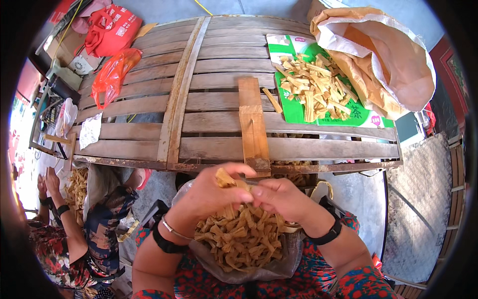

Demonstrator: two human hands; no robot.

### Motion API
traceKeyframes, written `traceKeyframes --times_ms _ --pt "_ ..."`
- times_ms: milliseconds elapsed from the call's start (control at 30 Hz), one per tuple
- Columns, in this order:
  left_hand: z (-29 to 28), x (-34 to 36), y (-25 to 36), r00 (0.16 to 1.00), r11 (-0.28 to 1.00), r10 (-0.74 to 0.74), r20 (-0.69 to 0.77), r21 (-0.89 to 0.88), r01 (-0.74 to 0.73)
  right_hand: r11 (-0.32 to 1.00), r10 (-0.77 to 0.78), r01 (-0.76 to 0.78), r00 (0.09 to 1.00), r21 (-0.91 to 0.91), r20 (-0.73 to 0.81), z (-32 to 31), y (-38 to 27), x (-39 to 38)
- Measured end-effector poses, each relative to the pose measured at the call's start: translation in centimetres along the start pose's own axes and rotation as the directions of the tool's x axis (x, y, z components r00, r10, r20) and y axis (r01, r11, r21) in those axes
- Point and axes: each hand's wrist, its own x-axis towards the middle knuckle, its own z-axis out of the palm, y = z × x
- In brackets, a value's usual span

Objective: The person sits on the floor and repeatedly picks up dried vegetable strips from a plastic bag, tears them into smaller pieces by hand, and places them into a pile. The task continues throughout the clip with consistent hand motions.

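My left hand [214, 192] grips a pale tan dried strip [225, 179] above a sack of dried pieces [239, 239] on my lap. My right hand [279, 197] pinches the same strip at its right, fingertips close to those of my left hand. Just beyond my hands, at the table's near edge, lies a wooden board [250, 114] with a slit in it. On the table's right, a green cardboard sheet [332, 121] bears a pile of pale dried strips [313, 79]; one loose strip [271, 99] lies at its left.
A slatted table [129, 147] spans ahead. It bears a large open paper sack [378, 60], a red bag [107, 37], an orange plastic bag [114, 74] and a foil sheet [90, 130]. A co-worker [69, 234] sits at left beside another pile [77, 194]. A mat [413, 199] is at right.
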Motion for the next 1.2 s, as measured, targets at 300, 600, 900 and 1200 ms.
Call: traceKeyframes --times_ms 300,600,900,1200 --pt "0.0 2.1 -2.3 0.937 0.977 0.128 -0.325 -0.123 -0.176 0.911 -0.399 0.336 0.864 -0.239 -0.307 -3.0 -0.1 1.2" --pt "-1.2 7.2 -4.9 0.856 0.974 0.108 -0.506 0.227 0.012 0.389 -0.685 -0.102 0.632 -0.916 -0.361 -5.0 0.0 5.8" --pt "3.3 1.9 -3.8 0.944 0.962 -0.091 -0.318 -0.273 0.001 0.025 -0.857 0.575 0.433 -0.817 0.279 -0.5 -0.4 1.6" --pt "2.7 -1.1 0.9 0.863 0.990 -0.019 0.504 0.128 -0.052 0.600 -0.681 0.508 0.730 -0.618 -0.062 -2.2 -1.3 -0.1"
